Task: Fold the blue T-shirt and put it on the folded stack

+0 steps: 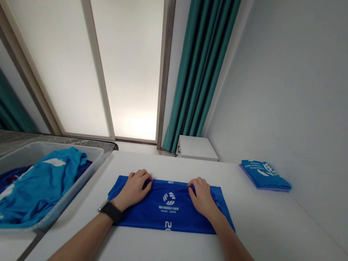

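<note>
A dark blue shirt (149, 213), folded into a wide flat strip, lies on the white table with a white round logo, lettering and part of a number facing up. My left hand (135, 189), with a black watch on its wrist, rests on the left part of the strip, fingers curled and thumb close to them at the far edge. On the right part my right hand (201, 197) does likewise, its thumb and fingers bent together at the far edge. The fabric between the hands lies flat. What the fingertips pinch is partly hidden.
To the left, a white plastic bin (90, 170) holds crumpled light blue and dark blue clothes (36, 189). A folded blue garment stack (264, 175) sits at the table's far right by the wall. Beyond the table (156, 257) stand a small white cabinet (197, 147) and a green curtain (202, 65).
</note>
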`<state>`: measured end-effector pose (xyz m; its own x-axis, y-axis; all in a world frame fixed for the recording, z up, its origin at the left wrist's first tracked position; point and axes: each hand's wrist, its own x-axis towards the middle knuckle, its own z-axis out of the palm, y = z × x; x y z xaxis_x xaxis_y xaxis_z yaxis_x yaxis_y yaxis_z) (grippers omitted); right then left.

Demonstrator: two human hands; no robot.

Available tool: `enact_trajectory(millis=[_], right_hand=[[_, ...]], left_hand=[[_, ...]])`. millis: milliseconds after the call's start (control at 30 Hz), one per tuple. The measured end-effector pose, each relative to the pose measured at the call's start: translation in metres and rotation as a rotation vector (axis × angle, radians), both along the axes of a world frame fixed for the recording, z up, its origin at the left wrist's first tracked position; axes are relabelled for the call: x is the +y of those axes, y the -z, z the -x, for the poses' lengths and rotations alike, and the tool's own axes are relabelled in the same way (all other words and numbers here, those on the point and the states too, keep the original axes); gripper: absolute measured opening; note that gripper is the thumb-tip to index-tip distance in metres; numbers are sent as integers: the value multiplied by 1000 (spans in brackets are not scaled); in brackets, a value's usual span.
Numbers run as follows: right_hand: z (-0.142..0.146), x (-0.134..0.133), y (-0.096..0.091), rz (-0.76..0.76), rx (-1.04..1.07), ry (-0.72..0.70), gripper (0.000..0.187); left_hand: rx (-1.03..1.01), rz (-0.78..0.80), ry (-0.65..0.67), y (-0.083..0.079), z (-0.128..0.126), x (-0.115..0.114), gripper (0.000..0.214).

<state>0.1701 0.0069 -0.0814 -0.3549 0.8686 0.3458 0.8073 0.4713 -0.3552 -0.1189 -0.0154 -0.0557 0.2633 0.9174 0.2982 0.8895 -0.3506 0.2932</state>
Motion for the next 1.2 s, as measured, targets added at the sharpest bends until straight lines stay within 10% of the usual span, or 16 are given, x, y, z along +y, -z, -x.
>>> enact_trajectory(millis=[1200], right_hand=[[-5,4,-8,-1,-137,121,26]], left_hand=[[10,21,3,2,2,2,21]])
